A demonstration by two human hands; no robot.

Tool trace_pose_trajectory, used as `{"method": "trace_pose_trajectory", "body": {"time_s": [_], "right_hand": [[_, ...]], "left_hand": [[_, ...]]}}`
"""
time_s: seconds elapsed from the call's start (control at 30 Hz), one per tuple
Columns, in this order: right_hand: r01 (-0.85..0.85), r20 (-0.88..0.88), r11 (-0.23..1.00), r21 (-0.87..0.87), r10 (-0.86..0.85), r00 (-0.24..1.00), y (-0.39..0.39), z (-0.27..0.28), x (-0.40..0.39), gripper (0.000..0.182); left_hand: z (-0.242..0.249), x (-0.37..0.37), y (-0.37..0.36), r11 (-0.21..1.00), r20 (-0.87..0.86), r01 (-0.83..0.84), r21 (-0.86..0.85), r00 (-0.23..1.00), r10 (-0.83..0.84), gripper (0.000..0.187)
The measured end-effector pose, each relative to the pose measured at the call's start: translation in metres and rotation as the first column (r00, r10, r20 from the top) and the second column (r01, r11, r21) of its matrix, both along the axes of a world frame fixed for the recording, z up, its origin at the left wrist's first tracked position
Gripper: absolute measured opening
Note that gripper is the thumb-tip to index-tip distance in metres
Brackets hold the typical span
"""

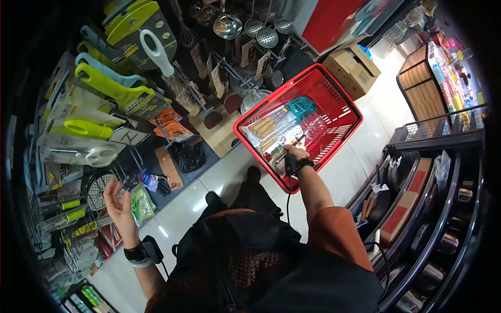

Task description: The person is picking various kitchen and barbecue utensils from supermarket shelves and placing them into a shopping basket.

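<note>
My left hand (119, 203) is raised beside the hanging kitchen tools with fingers apart, holding nothing. Close to it are a round perforated skimmer (100, 191) and a green-and-clear packet (142, 202). My right hand (296, 153) is closed over a red shopping basket (348, 99), around what looks like its thin dark handle; the fingers partly hide it. Inside the basket lie a clear pack with wooden-looking rods (263, 127), a teal item with white lettering (301, 106) and clear glass-like pieces (314, 125).
Ladles and skimmers (267, 37), a whisk with a white handle (156, 52) and green-handled tools (115, 88) hang along the left and top. A cardboard box (352, 70) stands beyond the basket. At right is a dark rack (443, 208) holding pans and boxes.
</note>
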State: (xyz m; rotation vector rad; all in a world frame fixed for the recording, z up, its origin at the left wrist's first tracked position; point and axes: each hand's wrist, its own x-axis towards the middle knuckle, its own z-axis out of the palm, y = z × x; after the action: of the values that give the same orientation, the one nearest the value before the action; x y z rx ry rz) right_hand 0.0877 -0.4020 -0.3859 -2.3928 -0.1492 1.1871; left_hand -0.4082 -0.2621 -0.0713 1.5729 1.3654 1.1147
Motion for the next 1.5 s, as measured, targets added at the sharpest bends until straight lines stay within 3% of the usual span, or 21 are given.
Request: {"method": "trace_pose_trajectory", "body": {"time_s": [0.03,0.07,0.1,0.17,0.2,0.37,0.4,0.43,0.47,0.5,0.57,0.77,0.9,1.03,1.07,1.17,1.23,1.3,1.37,1.47,1.5], "right_hand": [[-0.019,-0.020,0.995,0.098,0.021,1.000,-0.005,0.010,-0.001,0.051],[0.327,-0.080,0.944,-0.038,-0.329,0.941,0.011,0.075,-0.020,0.038],[0.067,0.095,0.781,0.621,-0.161,0.982,-0.016,-0.035,-0.004,0.027],[0.552,-0.235,0.695,0.460,-0.504,0.831,0.001,0.060,-0.021,0.018],[0.811,-0.621,0.439,0.387,-0.525,0.581,-0.005,0.066,-0.013,0.013],[0.833,-0.658,0.413,0.367,-0.518,0.547,-0.030,0.150,-0.036,0.021],[0.704,-0.471,0.437,0.561,-0.530,0.705,-0.044,0.167,-0.056,0.020],[0.693,-0.490,0.491,0.528,-0.490,0.721,-0.049,0.166,-0.054,0.032],[0.531,-0.230,0.535,0.657,-0.529,0.817,-0.054,0.178,-0.071,0.042],[0.324,0.063,0.568,0.757,-0.556,0.829,-0.060,0.201,-0.094,0.052],[0.256,0.112,0.615,0.746,-0.494,0.862,-0.066,0.218,-0.106,0.067],[-0.348,0.607,0.668,0.657,-0.196,0.770,-0.109,0.241,-0.188,0.084],[-0.606,0.722,0.531,0.593,-0.016,0.692,-0.111,0.262,-0.251,0.082],[-0.709,0.664,0.360,0.606,0.261,0.700,-0.104,0.278,-0.304,0.082],[-0.750,0.666,0.317,0.581,0.345,0.661,-0.097,0.290,-0.316,0.082],[-0.803,0.594,0.325,0.500,0.545,0.591,-0.092,0.302,-0.337,0.084],[-0.933,0.777,0.253,0.255,0.520,0.354,-0.085,0.309,-0.346,0.096],[-0.922,0.902,0.387,0.035,0.385,0.196,-0.080,0.313,-0.352,0.105],[-0.840,0.884,0.537,0.081,0.351,0.309,-0.082,0.297,-0.343,0.110],[-0.768,0.847,0.618,0.171,0.306,0.435,-0.079,0.291,-0.344,0.107],[-0.696,0.718,0.583,0.419,0.257,0.647,-0.079,0.273,-0.334,0.097]], "left_hand": [[-0.003,-0.003,-0.005,1.000,0.005,-0.001,0.001,1.000,0.001,0.047],[-0.005,-0.001,-0.010,0.999,0.008,0.022,-0.034,1.000,-0.022,0.047],[-0.008,0.009,-0.011,0.996,-0.011,0.031,-0.089,0.999,-0.032,0.047],[-0.006,0.012,-0.017,0.997,-0.016,0.019,-0.071,1.000,-0.020,0.043],[-0.006,0.023,-0.020,0.992,-0.016,0.031,-0.123,0.999,-0.033,0.041],[0.000,0.058,-0.022,0.943,0.072,0.245,-0.223,0.969,-0.235,0.035],[0.000,0.069,-0.019,0.909,0.103,0.346,-0.230,0.938,-0.331,0.033],[0.001,0.077,-0.016,0.909,0.101,0.346,-0.231,0.938,-0.331,0.033],[-0.001,0.084,-0.012,0.870,0.114,0.431,-0.240,0.902,-0.416,0.032],[0.000,0.085,-0.012,0.825,0.143,0.526,-0.209,0.851,-0.506,0.031],[0.008,0.099,-0.011,0.843,0.189,0.504,-0.186,0.861,-0.473,0.031],[0.024,0.081,-0.014,0.688,0.128,0.726,0.029,0.679,-0.722,0.047],[0.040,0.039,-0.034,0.695,0.225,0.717,0.051,0.670,-0.708,0.078],[0.022,-0.024,-0.040,0.774,0.592,0.633,-0.033,0.636,-0.495,0.069],[0.018,-0.042,-0.039,0.798,0.536,0.598,-0.072,0.698,-0.475,0.062],[-0.004,-0.096,-0.058,0.818,0.718,0.555,-0.148,0.630,-0.297,0.057],[-0.024,-0.124,-0.073,0.868,0.663,0.476,-0.140,0.696,-0.275,0.058],[-0.031,-0.150,-0.088,0.817,0.835,0.471,-0.333,0.549,0.024,0.058],[-0.043,-0.170,-0.099,0.818,0.851,0.430,-0.383,0.507,0.133,0.058],[-0.068,-0.191,-0.110,0.823,0.867,0.348,-0.450,0.390,0.310,0.055],[-0.072,-0.196,-0.113,0.823,0.870,0.349,-0.447,0.384,0.309,0.055]]}}
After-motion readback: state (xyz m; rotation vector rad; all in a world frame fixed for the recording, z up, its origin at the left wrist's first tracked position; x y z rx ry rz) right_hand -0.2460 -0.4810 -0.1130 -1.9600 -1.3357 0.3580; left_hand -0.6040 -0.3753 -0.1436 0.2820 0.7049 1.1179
